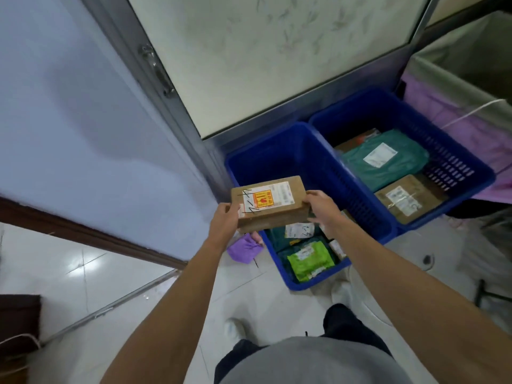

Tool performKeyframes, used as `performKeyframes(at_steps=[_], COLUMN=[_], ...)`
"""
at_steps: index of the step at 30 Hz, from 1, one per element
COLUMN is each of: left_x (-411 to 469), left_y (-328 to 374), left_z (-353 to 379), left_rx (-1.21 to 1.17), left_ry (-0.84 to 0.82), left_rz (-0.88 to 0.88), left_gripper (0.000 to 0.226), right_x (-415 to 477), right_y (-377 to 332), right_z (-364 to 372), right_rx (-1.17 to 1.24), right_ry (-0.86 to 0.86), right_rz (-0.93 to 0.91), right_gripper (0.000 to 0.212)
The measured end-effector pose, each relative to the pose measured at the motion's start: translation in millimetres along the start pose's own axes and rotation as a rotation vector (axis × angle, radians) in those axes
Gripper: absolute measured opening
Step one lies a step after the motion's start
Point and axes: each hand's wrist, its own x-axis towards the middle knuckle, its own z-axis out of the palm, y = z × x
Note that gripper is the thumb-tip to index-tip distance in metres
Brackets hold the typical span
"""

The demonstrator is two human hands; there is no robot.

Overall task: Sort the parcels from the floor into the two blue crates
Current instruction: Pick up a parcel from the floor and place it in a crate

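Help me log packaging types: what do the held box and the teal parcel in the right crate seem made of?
Held box: brown cardboard, matte, sharp folded edges, paper labels. Teal parcel: probably plastic mailer film, faintly shiny, soft wrinkles.

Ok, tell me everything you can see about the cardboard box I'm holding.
The cardboard box is a closed, oblong brown parcel with a white shipping label, a yellow-and-red sticker and black pen marks on top. The left hand and right hand grip its short ends, holding it above the left blue crate.
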Motion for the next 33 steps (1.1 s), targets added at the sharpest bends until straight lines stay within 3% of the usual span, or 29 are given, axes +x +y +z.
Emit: performKeyframes(at_steps=[3,8,17,19,22,31,33], left_x=[7.2,31.6,93.9,111.7,136.6,257.6,256.1], left_y=[21.4,53.0,76.0,69.7,60.7,-52.4,-50.0], left_z=[36.4,78.1,115.8,123.6,134.8,177.0,181.3], left_rx=[-0.007,-0.004,-0.114,-0.103,-0.074,0.091,0.086], left_ry=[0.044,0.111,0.105,0.085,0.075,0.059,0.048], left_rz=[-0.014,-0.081,-0.180,-0.204,-0.221,-0.340,-0.376], left_gripper=[0.029,0.021,0.022,0.031,0.025,0.067,0.059], right_x=[28.4,66.1,149.0,167.7,195.4,286.0,307.4], right_y=[-20.7,-56.8,-73.8,-67.1,-51.6,6.7,23.0], right_z=[-37.3,-77.4,-78.4,-74.9,-69.3,-28.6,-18.4], right_rx=[-0.048,-0.205,-0.466,-0.532,-0.581,-0.590,-0.599], right_ry=[-0.056,-0.138,-0.166,-0.146,-0.138,-0.194,-0.224], right_rz=[-0.028,-0.105,-0.171,-0.171,-0.138,-0.013,0.009], right_gripper=[0.027,0.049,0.049,0.048,0.048,0.069,0.069])
